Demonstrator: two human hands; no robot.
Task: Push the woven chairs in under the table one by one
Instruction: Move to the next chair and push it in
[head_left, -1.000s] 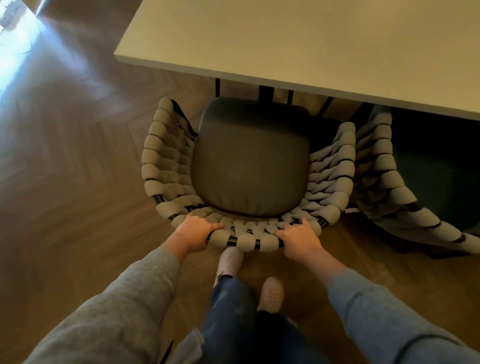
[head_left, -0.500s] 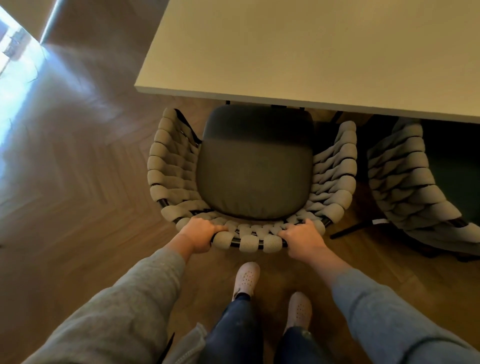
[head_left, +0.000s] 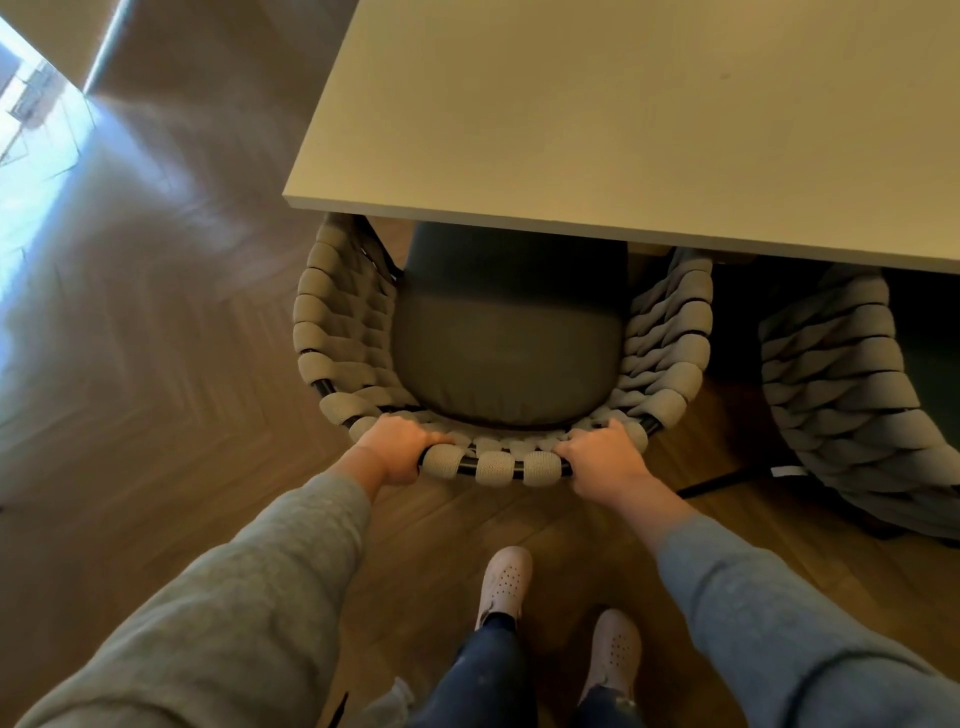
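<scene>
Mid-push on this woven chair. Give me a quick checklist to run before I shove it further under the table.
1. Grip of left hand on the back rail of the woven chair: ok, fingers curled round it.
2. Grip of right hand on the same rail: ok.
3. Arm tops clear the underside of the table: cannot tell, hidden by the tabletop.
4. Gap to the neighbouring chair on the right: ok, apart.
5. Both shoes stand back from the rail: ok.
6. Chair fully in: not ok, much of the seat cushion shows.
</scene>
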